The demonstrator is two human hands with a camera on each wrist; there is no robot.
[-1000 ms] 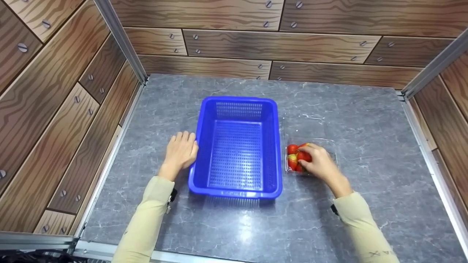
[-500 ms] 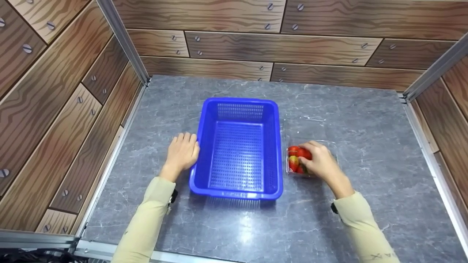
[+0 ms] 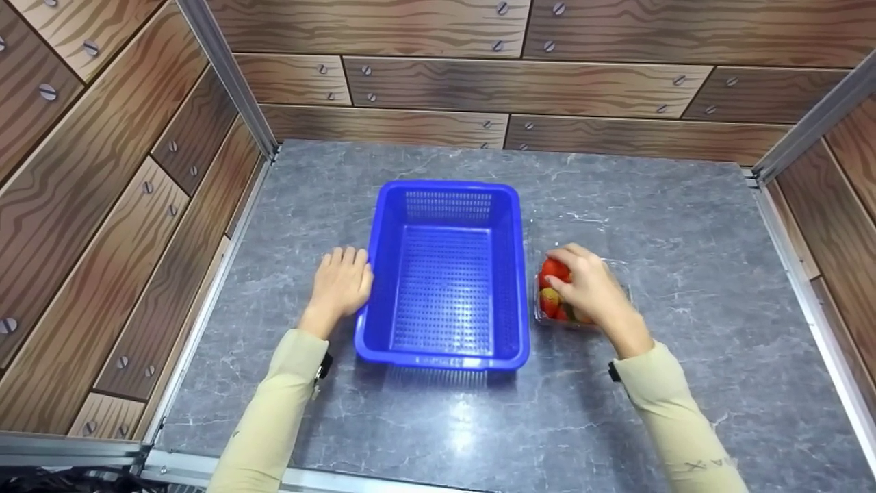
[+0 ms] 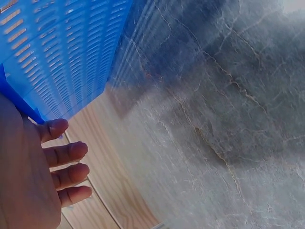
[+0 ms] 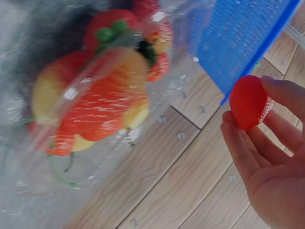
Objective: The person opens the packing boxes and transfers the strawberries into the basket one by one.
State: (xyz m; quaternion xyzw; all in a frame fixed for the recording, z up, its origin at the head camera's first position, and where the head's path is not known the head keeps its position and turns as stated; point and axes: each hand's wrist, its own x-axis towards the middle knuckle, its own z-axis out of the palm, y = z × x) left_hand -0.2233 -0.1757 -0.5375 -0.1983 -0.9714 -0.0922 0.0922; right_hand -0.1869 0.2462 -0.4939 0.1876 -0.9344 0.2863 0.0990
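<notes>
My right hand [image 3: 592, 284] pinches a red strawberry [image 5: 248, 102] between thumb and fingertips, just above a clear plastic box [image 3: 571, 324]. Several red and yellow strawberries [image 5: 102, 100] with green leaves lie in that box; the hand partly covers them in the head view. At the left long side of a blue perforated basket [image 3: 441, 363], my left hand [image 3: 342, 284] rests against the rim. Its fingers [image 4: 71, 174] extend loosely beside the basket wall in the left wrist view, where the thumb is hidden. No fruit shows inside the basket.
The grey marbled tabletop [image 3: 705, 274] surrounds the basket and box. Wood-patterned panels [image 3: 520, 82] close off the back and sides, joined by metal corner posts [image 3: 233, 75]. A metal rail [image 3: 321, 481] runs along the front edge.
My right hand has lifted a strawberry from among the others and moved slightly up and left in the head view. The left hand stays at the basket rim.
</notes>
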